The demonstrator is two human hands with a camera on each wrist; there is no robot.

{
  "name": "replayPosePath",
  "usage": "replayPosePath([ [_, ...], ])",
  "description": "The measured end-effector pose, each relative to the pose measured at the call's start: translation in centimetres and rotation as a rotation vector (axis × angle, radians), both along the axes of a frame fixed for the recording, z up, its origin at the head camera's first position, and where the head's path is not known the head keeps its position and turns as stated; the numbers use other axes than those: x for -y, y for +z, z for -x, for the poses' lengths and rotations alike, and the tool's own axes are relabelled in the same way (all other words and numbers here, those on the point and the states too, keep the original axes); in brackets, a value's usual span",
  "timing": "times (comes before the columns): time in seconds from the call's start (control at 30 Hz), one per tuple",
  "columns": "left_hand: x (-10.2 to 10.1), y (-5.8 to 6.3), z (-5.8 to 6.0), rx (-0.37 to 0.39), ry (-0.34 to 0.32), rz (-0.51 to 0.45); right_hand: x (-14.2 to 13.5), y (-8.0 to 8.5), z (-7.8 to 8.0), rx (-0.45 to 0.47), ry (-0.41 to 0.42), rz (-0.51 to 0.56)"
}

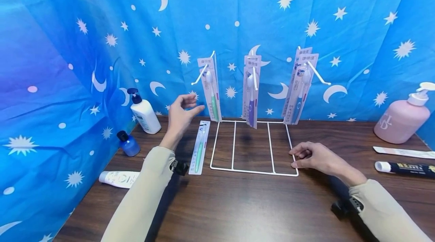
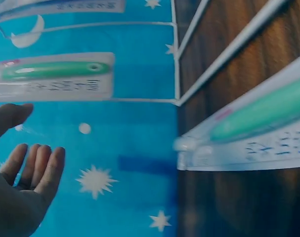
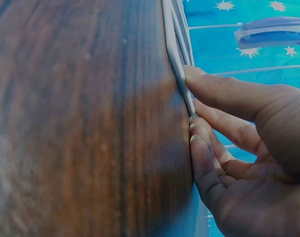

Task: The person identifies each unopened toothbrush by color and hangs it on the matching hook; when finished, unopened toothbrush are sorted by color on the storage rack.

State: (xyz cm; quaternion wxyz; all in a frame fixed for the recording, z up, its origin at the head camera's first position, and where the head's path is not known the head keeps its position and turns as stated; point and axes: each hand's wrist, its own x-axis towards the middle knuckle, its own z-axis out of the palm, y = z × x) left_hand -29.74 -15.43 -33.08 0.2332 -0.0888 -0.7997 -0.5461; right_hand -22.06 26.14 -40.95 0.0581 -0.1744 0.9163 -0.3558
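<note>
My left hand (image 1: 182, 116) is raised beside the left hook, its fingers loosely bent with nothing in them. Close to it hangs a packaged green toothbrush (image 1: 212, 96), apart from the fingers in the left wrist view. Another packaged green toothbrush (image 1: 199, 149) lies on the table, left of the white wire display rack (image 1: 253, 173). At the rack's right front corner, my right hand (image 1: 317, 158) pinches the base wire between thumb and fingers. Packaged purple toothbrushes (image 1: 251, 102) hang on the middle hook, and packaged blue toothbrushes (image 1: 299, 93) on the right one.
On the left stand a white pump bottle (image 1: 146, 115) and a small blue bottle (image 1: 129, 144), with a white tube (image 1: 119, 179) nearer. A pink pump bottle (image 1: 401, 119), a flat white packet (image 1: 404, 152) and a black tube (image 1: 408, 168) are on the right. Blue cloth hangs behind.
</note>
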Motion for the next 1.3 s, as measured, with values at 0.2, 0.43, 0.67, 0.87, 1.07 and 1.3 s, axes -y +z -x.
replayPosePath([
  [0.2,0.6,-2.2,0.9,0.17,0.056,-0.013,0.0,0.0,0.0,-0.004,-0.004,-0.006],
  [0.43,0.8,-4.7,1.9,0.341,0.135,0.023,0.1,0.1,-0.1,-0.006,-0.004,-0.005],
  [0.67,1.2,-6.3,2.5,0.501,0.135,0.009,0.0,0.0,0.0,-0.003,-0.002,0.0],
  [0.87,1.6,-7.3,2.6,0.603,0.141,0.043,0.1,0.0,0.1,-0.007,-0.002,0.009],
  [1.07,1.6,-7.1,2.7,0.597,0.204,0.168,0.5,0.2,0.1,-0.009,0.005,0.029],
  [1.3,0.7,-7.2,2.4,0.537,0.228,0.324,0.3,-0.2,-0.1,-0.009,-0.006,0.017],
])
